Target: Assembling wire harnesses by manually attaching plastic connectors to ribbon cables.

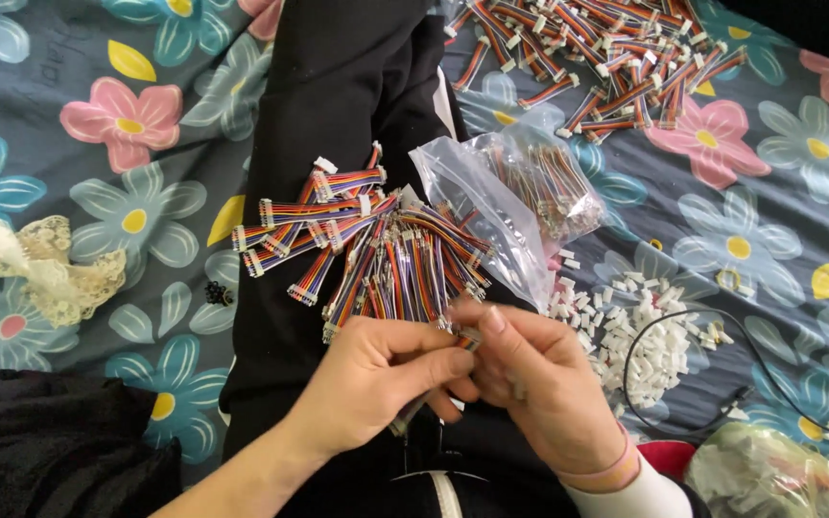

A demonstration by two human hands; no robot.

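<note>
Both our hands pinch one short ribbon cable over the lap.

From the head camera: our left hand and right hand close their fingertips on the cable, held close for fine work; the cable pile lies just above, the clear bag and white plugs crowd our right.

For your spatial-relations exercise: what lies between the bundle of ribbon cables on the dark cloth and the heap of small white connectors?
In the head view, a clear plastic bag of more cables lies between the bundle of ribbon cables and the white connectors.
</note>
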